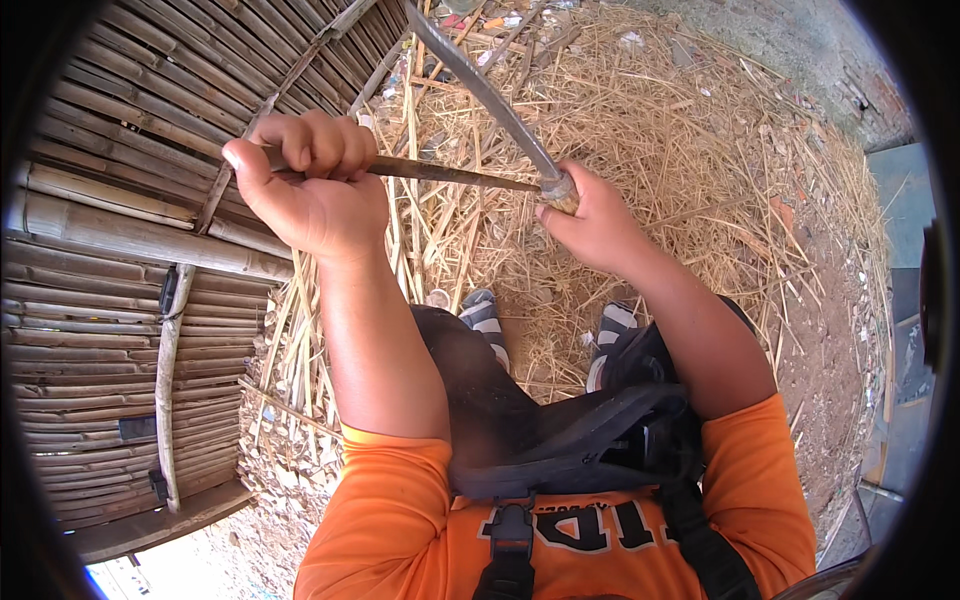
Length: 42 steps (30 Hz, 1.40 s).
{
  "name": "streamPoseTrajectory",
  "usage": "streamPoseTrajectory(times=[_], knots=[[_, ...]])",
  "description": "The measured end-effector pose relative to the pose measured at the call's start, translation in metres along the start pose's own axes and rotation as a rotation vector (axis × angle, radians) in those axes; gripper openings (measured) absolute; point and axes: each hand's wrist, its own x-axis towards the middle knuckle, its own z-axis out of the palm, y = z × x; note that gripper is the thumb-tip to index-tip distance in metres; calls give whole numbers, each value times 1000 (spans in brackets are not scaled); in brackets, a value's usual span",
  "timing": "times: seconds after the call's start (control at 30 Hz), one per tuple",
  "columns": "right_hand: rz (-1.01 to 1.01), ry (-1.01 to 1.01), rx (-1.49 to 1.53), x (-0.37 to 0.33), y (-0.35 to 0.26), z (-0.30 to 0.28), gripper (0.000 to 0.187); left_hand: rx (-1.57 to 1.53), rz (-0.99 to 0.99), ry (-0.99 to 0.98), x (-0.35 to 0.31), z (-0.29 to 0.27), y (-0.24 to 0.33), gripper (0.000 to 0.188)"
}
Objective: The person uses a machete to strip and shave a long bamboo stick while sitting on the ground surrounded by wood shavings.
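My left hand [325, 200], palm turned up, is closed round a dark tapered stick [430, 170]. The stick runs rightward to a thin end at the handle of a long knife [490, 98]. Whether that end touches the handle, I cannot tell. In my right hand [597, 222] is the knife's short, light-brown handle, with fingers wrapped round it. Its narrow, slightly curved grey blade slants up and left, past the picture's top edge. Both hands are raised in front of me, above the straw-strewn ground.
A bamboo-slat wall [100, 330] with poles stands close on my left. Loose straw [700, 150] and split bamboo litter the ground ahead. A rough concrete wall [800, 50] lies at the far right, with blue-grey panels [905, 220] nearer. My feet in striped footwear [485, 320] are below.
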Motion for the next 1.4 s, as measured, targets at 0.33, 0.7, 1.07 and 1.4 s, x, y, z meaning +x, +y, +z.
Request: streamPoseTrajectory(times=[0.33,0.7,1.07,1.4], knots=[[157,-215,-437,15,73,25,34,-151,-153,-217,3,-10,5,58],[25,-99,-267,5,93,48,36,-36,-17,77,3,-6,2,55],[59,1,-60,18,42,34,32,-2,3,83,2,-14,4,53],[155,-169,-450,12,131,52,31,32,65,278,11,-35,6,46]])
